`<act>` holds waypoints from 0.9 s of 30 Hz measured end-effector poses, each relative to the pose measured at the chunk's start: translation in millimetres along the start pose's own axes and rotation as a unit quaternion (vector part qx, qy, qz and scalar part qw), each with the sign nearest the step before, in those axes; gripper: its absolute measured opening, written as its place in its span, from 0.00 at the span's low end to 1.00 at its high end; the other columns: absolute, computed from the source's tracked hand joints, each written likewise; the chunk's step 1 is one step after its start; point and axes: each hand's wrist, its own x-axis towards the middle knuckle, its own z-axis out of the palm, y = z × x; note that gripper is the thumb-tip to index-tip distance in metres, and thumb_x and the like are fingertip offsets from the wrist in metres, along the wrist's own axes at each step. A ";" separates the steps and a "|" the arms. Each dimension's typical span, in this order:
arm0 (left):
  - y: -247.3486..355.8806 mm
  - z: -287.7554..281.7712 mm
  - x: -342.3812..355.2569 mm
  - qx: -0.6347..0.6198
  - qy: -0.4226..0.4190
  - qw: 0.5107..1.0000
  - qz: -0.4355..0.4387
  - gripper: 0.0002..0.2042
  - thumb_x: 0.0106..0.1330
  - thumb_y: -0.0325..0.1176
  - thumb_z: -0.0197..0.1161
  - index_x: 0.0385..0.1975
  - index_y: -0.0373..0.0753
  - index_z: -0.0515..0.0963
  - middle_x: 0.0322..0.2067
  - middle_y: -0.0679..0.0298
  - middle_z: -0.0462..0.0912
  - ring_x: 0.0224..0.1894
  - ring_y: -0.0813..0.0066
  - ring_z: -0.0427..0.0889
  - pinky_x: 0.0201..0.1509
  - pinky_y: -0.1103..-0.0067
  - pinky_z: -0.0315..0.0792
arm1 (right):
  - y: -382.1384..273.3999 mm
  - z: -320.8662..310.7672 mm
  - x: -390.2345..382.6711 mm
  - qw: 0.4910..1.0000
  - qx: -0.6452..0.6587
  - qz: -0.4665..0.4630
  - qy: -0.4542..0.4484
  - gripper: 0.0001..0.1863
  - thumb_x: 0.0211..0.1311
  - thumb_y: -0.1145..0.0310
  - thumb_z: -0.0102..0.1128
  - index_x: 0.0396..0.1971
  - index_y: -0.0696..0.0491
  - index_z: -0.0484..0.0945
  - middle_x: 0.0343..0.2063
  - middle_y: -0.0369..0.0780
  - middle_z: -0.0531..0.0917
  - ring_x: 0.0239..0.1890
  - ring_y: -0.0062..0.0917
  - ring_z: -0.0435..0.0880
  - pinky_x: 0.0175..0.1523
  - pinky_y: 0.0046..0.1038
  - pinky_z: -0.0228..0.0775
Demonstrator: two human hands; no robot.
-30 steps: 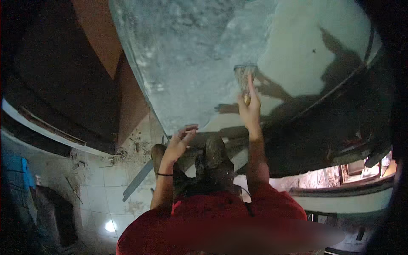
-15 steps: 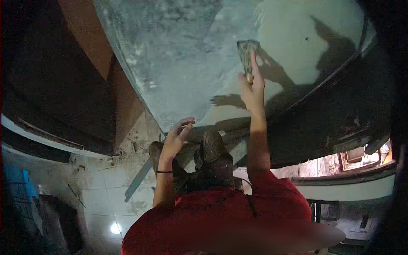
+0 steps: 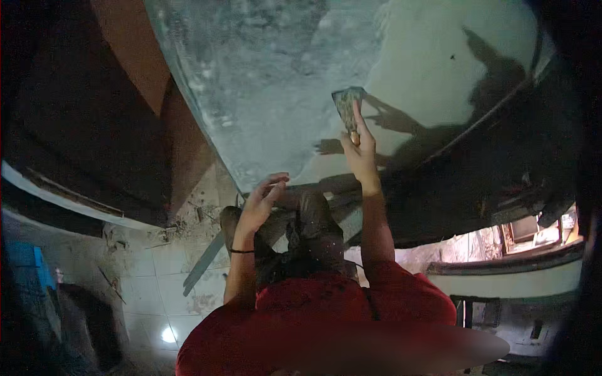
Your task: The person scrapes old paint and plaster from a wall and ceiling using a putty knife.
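A putty knife [image 3: 347,108] with a wide, stained blade and a yellowish handle is gripped in my right hand [image 3: 362,155]. One finger stretches along the blade, which lies at the wall [image 3: 263,106]. Its edge sits near the border between a patchy grey area on the left and a smooth pale area [image 3: 433,50] on the right. Lower and to the left, my left hand [image 3: 262,200] hovers in front of the wall's bottom edge, fingers loosely bent and apart, with nothing in it. Shadows of my arms and hands fall on the pale area.
A grey plank [image 3: 204,266] lies on the tiled floor [image 3: 143,276], left of my legs. Crumbly debris [image 3: 194,213] is scattered by the wall's lower left corner. A blue object [image 3: 25,263] stands at the far left. At right, a brightly lit opening [image 3: 476,244] shows.
My right hand has drawn the putty knife down toward me and a little left along the wall. My left hand has stayed nearly in place.
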 end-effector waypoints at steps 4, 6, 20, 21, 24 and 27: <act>-0.9 0.9 -4.8 -0.004 0.018 1.000 -0.006 0.16 0.71 0.39 0.54 0.52 0.36 0.75 0.46 0.65 0.79 0.47 0.74 0.75 0.53 0.76 0.68 | -18.9 -3.3 19.0 0.998 0.040 0.048 0.002 0.36 0.61 0.83 0.49 0.69 0.50 0.53 0.65 0.42 0.65 0.48 0.12 0.72 0.44 0.13 0.61; 1.6 -0.2 -10.2 -0.005 0.022 1.000 -0.009 0.16 0.71 0.39 0.54 0.52 0.36 0.75 0.46 0.66 0.79 0.46 0.74 0.75 0.52 0.76 0.68 | -26.9 -3.5 17.0 0.998 0.024 0.053 0.003 0.37 0.60 0.84 0.50 0.69 0.49 0.53 0.64 0.41 0.66 0.39 0.10 0.69 0.39 0.13 0.60; 4.0 -1.5 -8.1 0.004 0.011 1.000 -0.012 0.19 0.71 0.43 0.55 0.55 0.38 0.73 0.51 0.60 0.77 0.55 0.71 0.73 0.55 0.73 0.69 | -29.7 -4.3 18.5 0.996 -0.003 0.087 -0.014 0.37 0.60 0.83 0.50 0.69 0.47 0.55 0.64 0.42 0.67 0.32 0.14 0.74 0.36 0.15 0.63; 5.8 -1.1 -9.3 0.019 0.016 1.000 -0.009 0.19 0.71 0.42 0.55 0.55 0.38 0.73 0.51 0.60 0.77 0.55 0.71 0.73 0.56 0.74 0.69 | -26.8 -2.0 12.4 0.996 -0.002 0.085 -0.018 0.37 0.60 0.83 0.50 0.69 0.47 0.55 0.64 0.42 0.67 0.32 0.14 0.74 0.36 0.15 0.63; 1.7 7.1 -6.4 0.007 0.012 1.000 -0.015 0.16 0.71 0.38 0.54 0.54 0.38 0.73 0.50 0.63 0.77 0.48 0.72 0.75 0.56 0.74 0.67 | 3.0 1.9 -8.1 0.999 -0.049 -0.007 -0.003 0.37 0.59 0.83 0.51 0.69 0.46 0.55 0.65 0.42 0.66 0.23 0.10 0.56 0.26 0.14 0.56; 14.1 9.5 -12.6 0.024 0.026 0.999 -0.029 0.17 0.71 0.39 0.53 0.55 0.37 0.73 0.50 0.62 0.77 0.49 0.71 0.74 0.57 0.74 0.66 | -11.5 -1.6 -8.3 0.994 -0.039 0.093 -0.032 0.37 0.59 0.82 0.51 0.69 0.46 0.55 0.65 0.42 0.66 0.25 0.11 0.62 0.31 0.15 0.62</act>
